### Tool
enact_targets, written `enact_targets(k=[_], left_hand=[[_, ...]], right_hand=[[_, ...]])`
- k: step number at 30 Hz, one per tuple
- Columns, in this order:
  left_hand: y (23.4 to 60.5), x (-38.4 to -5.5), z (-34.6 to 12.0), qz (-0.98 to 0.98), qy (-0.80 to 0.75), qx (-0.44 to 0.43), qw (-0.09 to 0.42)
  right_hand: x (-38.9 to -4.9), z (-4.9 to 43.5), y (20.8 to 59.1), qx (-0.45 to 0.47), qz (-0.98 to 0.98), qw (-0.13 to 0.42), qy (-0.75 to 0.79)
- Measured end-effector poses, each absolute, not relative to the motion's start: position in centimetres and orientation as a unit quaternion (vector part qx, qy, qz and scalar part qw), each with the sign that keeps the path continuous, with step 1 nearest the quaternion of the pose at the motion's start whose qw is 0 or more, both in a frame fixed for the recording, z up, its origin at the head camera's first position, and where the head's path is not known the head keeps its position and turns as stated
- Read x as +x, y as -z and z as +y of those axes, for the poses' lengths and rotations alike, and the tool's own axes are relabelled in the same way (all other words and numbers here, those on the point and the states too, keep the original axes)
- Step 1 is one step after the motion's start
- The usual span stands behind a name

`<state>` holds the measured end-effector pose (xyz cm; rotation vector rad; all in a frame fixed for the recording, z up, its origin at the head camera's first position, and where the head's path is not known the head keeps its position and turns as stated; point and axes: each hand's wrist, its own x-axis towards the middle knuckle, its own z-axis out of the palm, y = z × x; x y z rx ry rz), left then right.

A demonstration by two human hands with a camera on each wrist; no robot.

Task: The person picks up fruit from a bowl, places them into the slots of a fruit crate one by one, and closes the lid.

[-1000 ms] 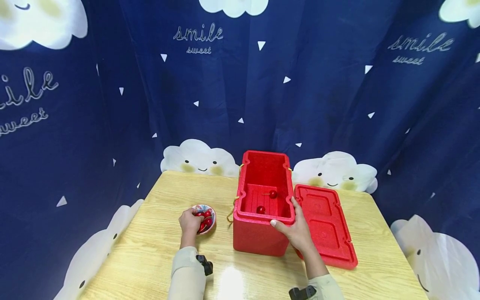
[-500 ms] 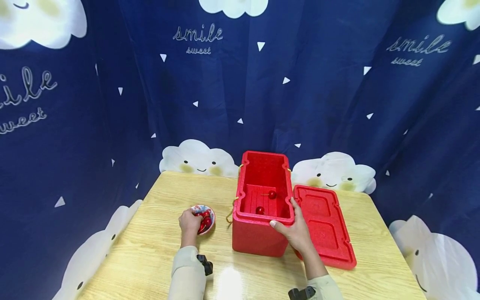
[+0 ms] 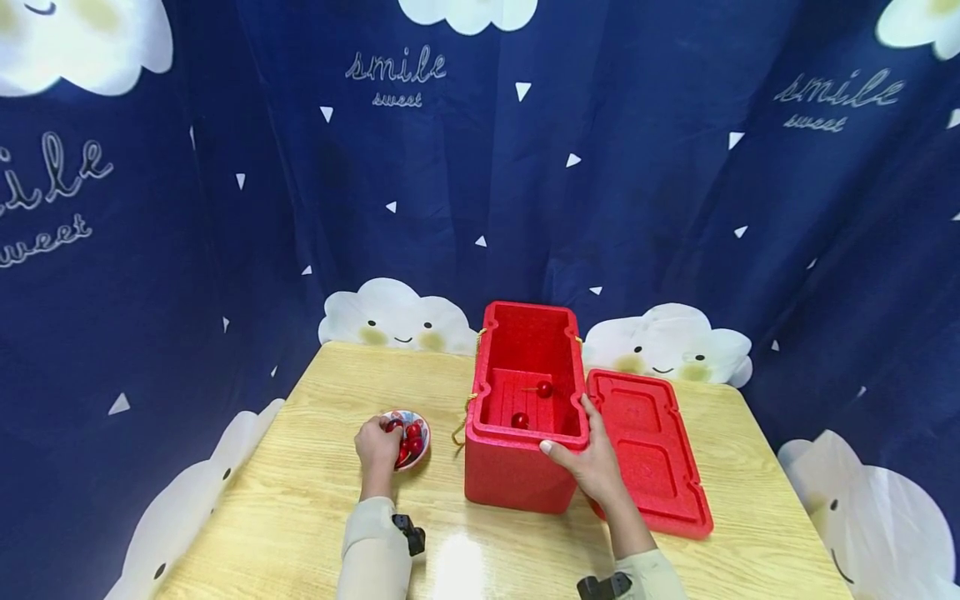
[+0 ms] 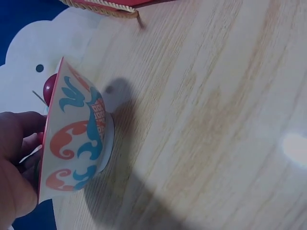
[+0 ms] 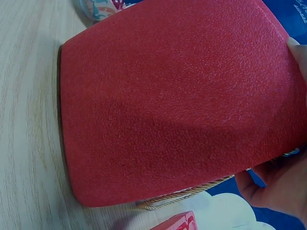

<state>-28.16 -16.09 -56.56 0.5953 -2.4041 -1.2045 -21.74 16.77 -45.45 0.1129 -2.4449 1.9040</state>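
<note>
My left hand reaches over the near-left rim of a small patterned bowl of red cherries. Its curled fingers pinch a dark cherry at the bowl's edge. In the left wrist view the bowl hides part of these fingers, and a stemmed cherry shows above the rim. My right hand grips the near right corner of an open red foam box, thumb on the front rim, fingers along the right side. Two cherries lie apart on the box floor.
The red lid lies on the table right of the box, hollowed side up. A gold cord hangs at the box's left side. The wooden table ends at a blue cloud-print curtain behind.
My left hand has drawn slightly left in the bowl, and a dark cherry now shows at its fingertips. My right hand and the box have stayed in place.
</note>
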Motion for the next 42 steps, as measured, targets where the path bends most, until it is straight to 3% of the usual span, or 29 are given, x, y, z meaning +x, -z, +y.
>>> enact_targets(k=[12,23,30,42], left_hand=[[56.9,-26.9,-16.4,-0.804,0.498,0.198,0.258],[56.1,-25.8,-16.0,-0.781,0.548,0.183,0.238],[54.6,-25.5,-15.2,-0.758,0.574,0.177,0.255],[51.7,-25.1,-14.3,-0.710,0.633,0.157,0.266]], right_hand=[[-21.1,16.6,44.6,0.032,-0.789,0.015,-0.613],[-21.9,17.0,45.7,0.036,-0.787,0.018,-0.615],[-23.0,17.5,47.9,0.032,-0.791,0.025,-0.610],[-22.9,17.4,47.8,0.034,-0.792,0.027,-0.609]])
